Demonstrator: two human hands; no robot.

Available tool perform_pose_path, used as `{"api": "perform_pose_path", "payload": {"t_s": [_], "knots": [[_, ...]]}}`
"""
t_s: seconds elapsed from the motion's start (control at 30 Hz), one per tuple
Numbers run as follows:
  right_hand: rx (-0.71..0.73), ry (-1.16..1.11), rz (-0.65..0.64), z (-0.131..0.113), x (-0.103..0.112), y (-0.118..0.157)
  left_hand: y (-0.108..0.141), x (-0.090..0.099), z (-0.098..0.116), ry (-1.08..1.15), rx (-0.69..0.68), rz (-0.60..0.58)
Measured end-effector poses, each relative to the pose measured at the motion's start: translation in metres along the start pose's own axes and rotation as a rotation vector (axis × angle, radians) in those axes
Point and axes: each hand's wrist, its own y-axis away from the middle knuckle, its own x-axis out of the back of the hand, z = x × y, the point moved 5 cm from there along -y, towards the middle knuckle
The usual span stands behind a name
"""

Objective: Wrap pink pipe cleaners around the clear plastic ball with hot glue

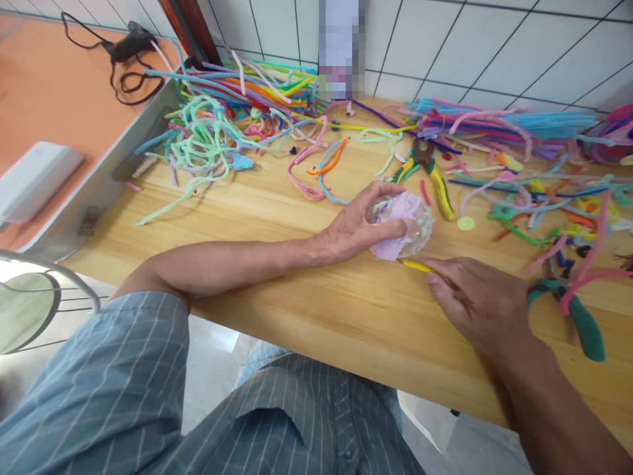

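My left hand [353,221] is wrapped around a clear, round plastic thing with a lilac patch [395,227]; its exact kind I cannot make out. Between the thumb and fingers of my right hand [487,300] is a thin yellow stick [418,265], its far end close to the lower edge of the clear thing. Whether the two touch I cannot tell. Just beyond my left hand lie yellow-handled pliers [440,188]. Green-handled pliers [586,326] rest to the right of my right hand, partly under pink pipe cleaners [596,234].
A tangle of mint-green pipe cleaners [205,138] lies at the back left of the wooden table [277,290]. Bundles of coloured pipe cleaners [544,125] line the tiled wall [420,39]. A grey-sided tray [106,161] borders the left. A loose pink pipe cleaner [297,175] curls mid-table.
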Motion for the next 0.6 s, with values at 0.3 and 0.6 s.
{"api": "perform_pose_path", "payload": {"t_s": [0.3,0.6], "knots": [[-0.007,-0.02,-0.026,-0.003,-0.006,-0.001,0.002,-0.001,0.0,-0.034,-0.028,-0.001],[-0.295,-0.23,-0.015,0.015,0.001,0.002,0.002,0.003,-0.004,0.14,0.118,0.068]]}}
